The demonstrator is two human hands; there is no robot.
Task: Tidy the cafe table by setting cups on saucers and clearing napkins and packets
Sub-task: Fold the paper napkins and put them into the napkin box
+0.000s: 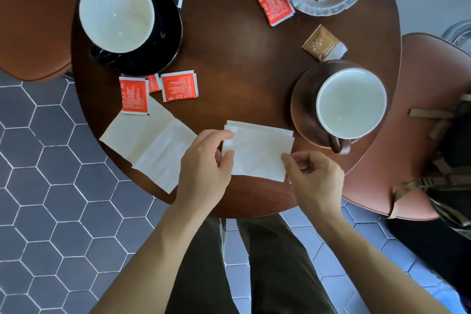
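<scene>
Round wooden table (234, 58): your left hand (204, 163) and right hand (313, 176) both pinch folded napkin (257, 153). Napkin-clearing step; next lift it, then second napkin (147, 143).

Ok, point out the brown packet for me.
In the head view the brown packet lies on the table's right side, just beyond the brown saucer, below the white plate.

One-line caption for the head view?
Both hands, left hand and right hand, pinch a folded white napkin on the round table between two cups on saucers.
</scene>
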